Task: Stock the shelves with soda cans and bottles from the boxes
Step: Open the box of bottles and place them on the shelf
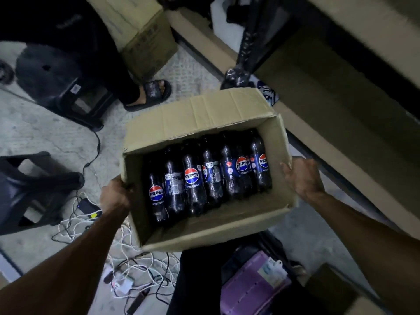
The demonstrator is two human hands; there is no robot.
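To my left stands a black stool point(47, 73); beside it, someone's sandalled foot point(150, 92); tangled cables point(136, 269) on the floor; a purple packet point(252, 289) below me.

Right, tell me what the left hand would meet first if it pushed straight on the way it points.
The left hand grips the cardboard box at its left wall, so that wall comes first. Just behind it is probably the leftmost Pepsi bottle, though depth is unclear.

Open cardboard box point(200, 112) of Pepsi bottles point(193, 178) between left grip point(116, 194) and right grip point(304, 176)
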